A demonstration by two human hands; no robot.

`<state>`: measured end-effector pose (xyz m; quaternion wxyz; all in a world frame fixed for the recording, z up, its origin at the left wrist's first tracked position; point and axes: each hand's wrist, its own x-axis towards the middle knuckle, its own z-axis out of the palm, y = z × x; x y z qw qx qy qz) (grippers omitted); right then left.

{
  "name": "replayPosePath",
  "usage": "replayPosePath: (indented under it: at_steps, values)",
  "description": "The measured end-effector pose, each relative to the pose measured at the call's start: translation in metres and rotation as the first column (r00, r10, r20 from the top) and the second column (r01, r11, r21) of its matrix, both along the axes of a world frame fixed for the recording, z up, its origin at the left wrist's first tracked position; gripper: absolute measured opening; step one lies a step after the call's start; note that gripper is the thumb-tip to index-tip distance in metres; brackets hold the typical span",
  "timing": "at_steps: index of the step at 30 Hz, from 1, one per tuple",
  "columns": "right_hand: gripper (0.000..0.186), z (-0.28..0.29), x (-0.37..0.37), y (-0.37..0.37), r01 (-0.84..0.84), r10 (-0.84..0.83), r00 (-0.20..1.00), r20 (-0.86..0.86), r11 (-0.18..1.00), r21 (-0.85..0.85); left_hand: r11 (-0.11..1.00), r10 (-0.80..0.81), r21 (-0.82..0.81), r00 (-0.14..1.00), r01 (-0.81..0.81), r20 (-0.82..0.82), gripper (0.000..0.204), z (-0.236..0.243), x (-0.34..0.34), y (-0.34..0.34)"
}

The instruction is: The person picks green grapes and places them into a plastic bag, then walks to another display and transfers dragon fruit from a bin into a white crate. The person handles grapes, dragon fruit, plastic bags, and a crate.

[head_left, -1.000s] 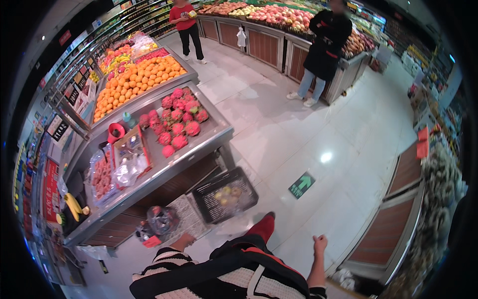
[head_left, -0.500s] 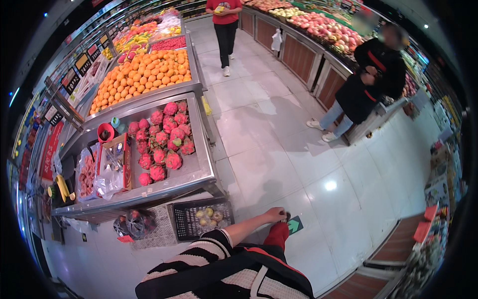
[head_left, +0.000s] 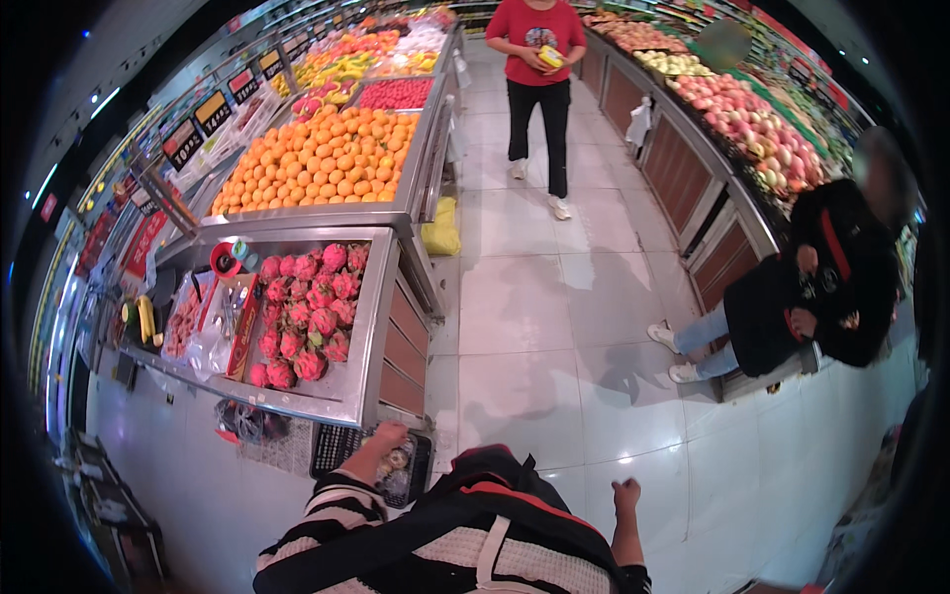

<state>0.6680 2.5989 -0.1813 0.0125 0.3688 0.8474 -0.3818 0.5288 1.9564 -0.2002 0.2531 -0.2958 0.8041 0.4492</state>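
Low in the view, my left hand (head_left: 390, 435) hangs beside the corner of a steel display stand (head_left: 366, 394), just above a black crate (head_left: 327, 445) with bagged round fruit (head_left: 398, 465). Its fingers look curled; any content is hidden. My right hand (head_left: 623, 491) swings over the tiled floor, loosely closed, its content too small to make out. The stand holds pink dragon fruit (head_left: 312, 317), with oranges (head_left: 313, 163) in the tray behind.
An aisle (head_left: 515, 297) runs ahead. A person in red (head_left: 539, 45) walks in it, holding something yellow. A person in black (head_left: 831, 277) stands at the right fruit counter (head_left: 732, 119). Dark bags (head_left: 252, 418) and a yellow sack (head_left: 440, 226) lie beside the stands.
My view has turned to face along the aisle and moved forward. My left hand swung forward, then back toward the stand. The person in red has walked nearer.
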Motion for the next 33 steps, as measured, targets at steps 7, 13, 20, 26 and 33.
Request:
replayPosePath:
  at_steps: [7,13,20,26,33]
  values:
    - [0.031,0.022,-0.256,0.01,-0.284,0.278,0.956,-0.096,0.958,-0.05,0.931,-0.354,0.153,0.923,0.332,0.15,0.026,-0.032,0.022,0.042]
    - [0.032,0.038,-0.342,0.047,-0.437,0.437,0.9,0.009,0.9,0.011,0.876,-0.221,0.483,0.901,0.014,0.373,0.031,-0.078,-0.112,0.136]
    - [0.024,0.006,-0.368,0.167,-0.243,0.21,0.94,0.268,0.965,0.095,0.953,-0.162,0.185,0.917,0.242,-0.364,0.023,0.02,-0.455,0.338]
    - [0.028,-0.038,-0.462,0.24,-0.278,0.279,0.935,0.219,0.96,-0.033,0.892,-0.097,0.369,0.908,0.261,-0.407,0.025,0.048,-0.541,0.437]
    - [0.028,-0.05,-0.668,0.342,-0.299,0.302,0.953,0.002,0.945,-0.133,0.783,-0.609,-0.139,0.793,0.607,0.03,0.036,0.012,-0.484,0.456]
